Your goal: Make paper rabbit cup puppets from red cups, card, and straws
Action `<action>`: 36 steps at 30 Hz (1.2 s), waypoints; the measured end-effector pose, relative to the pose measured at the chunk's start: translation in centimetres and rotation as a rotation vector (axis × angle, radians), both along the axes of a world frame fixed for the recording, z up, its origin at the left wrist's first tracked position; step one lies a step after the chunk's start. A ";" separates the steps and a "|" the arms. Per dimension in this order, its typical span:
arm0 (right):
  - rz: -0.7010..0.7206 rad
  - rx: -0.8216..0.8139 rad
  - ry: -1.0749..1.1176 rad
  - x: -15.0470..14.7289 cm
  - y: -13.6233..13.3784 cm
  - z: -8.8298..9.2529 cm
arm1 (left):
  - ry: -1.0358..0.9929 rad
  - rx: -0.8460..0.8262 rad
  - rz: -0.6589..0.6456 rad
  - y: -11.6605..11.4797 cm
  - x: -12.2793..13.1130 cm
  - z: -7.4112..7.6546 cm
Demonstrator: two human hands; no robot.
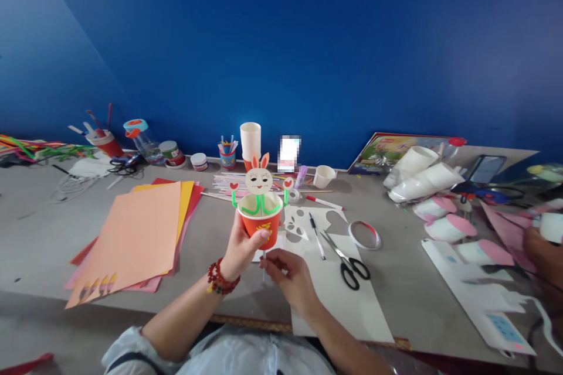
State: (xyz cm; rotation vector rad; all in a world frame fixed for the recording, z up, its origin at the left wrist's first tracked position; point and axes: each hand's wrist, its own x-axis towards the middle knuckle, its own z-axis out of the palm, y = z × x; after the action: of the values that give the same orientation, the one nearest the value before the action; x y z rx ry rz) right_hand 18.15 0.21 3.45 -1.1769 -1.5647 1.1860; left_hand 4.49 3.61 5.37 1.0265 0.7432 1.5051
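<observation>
My left hand [241, 246] is wrapped round an orange-red paper cup [253, 225] and holds it upright above the table. A white paper rabbit face [258, 180] with orange ears rises out of the cup. Green strips run from it inside the cup, and two more stand at the rim with round heart discs [288, 183] on top. Below the cup's base, my right hand [284, 272] pinches a thin pale straw [264, 266] that runs down from the cup. Where the straw meets the cup is hidden.
Black-handled scissors [349, 263], a pen [316, 236], cut white paper [341, 299] and a tape roll [364, 235] lie to the right. Coloured sheets [136, 228] are stacked left. Straws and cups line the blue wall. Another person's hand [543, 252] shows far right.
</observation>
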 end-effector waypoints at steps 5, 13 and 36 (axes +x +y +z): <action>-0.043 0.032 0.020 0.2 0.3 0.2 | -0.004 -0.035 -0.041 -0.1 0.3 0.0; -0.022 -0.024 0.020 0.0 0.1 -0.3 | 0.001 0.005 -0.030 0.0 0.1 -0.5; -0.012 -0.028 0.011 -0.3 0.1 -0.4 | 0.025 -0.010 -0.007 0.1 -0.2 -0.8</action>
State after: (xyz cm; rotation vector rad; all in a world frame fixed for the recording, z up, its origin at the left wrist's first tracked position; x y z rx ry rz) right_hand 17.86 0.32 3.04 -1.1941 -1.5350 1.2080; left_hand 4.32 3.74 4.56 1.0409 0.7630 1.4834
